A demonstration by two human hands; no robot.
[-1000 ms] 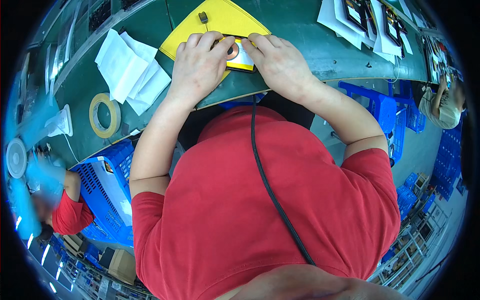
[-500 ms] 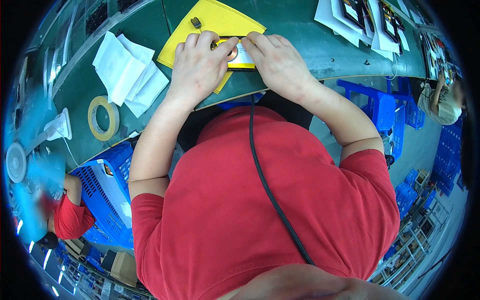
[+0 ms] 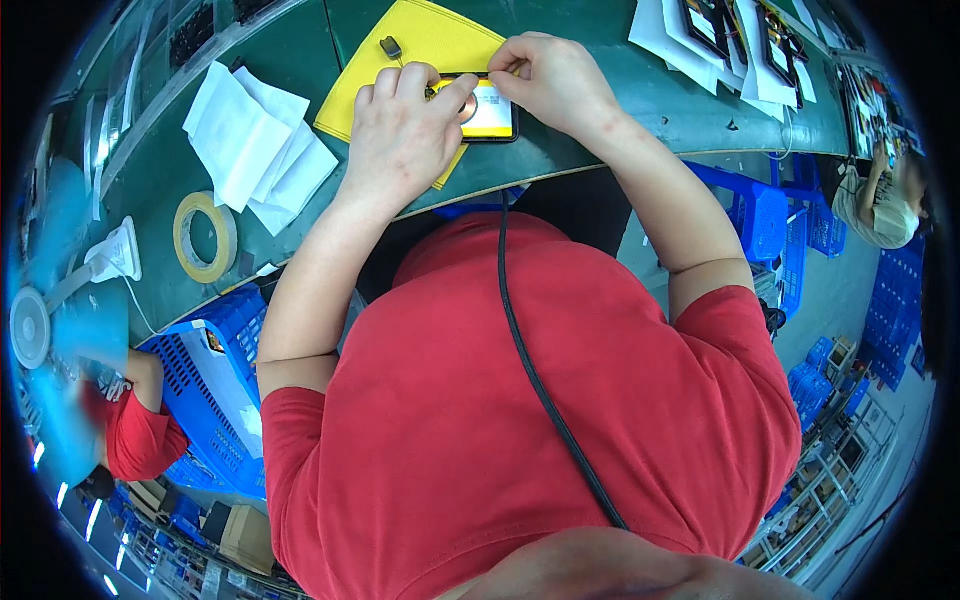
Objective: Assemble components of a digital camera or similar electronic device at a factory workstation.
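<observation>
A flat rectangular device (image 3: 494, 112) with a black edge lies partly on a yellow cloth or mat (image 3: 440, 32). Its face is yellow and white, with a round copper-coloured part partly under my left fingers. My left hand (image 3: 404, 135) holds the device's left side, thumb over the face and fingers bent. At the top right corner, thumb and forefinger of my right hand (image 3: 558, 85) are pinched together; whatever is between them is too small to make out. A small dark connector-like piece (image 3: 391, 47) sits on the yellow mat beyond my left hand.
White paper sheets (image 3: 245, 135) and a tape roll (image 3: 206, 237) lie to the left on the green table (image 3: 600, 30). A small fan (image 3: 35, 320) and blue basket (image 3: 215, 390) stand further left. At far right are papers with black-framed parts (image 3: 710, 25) and a blue stool (image 3: 755, 215).
My right hand has lifted and shifted up and right off the device's right side, uncovering its face and corner; its fingers are now pinched. My left hand stays nearly in place.
</observation>
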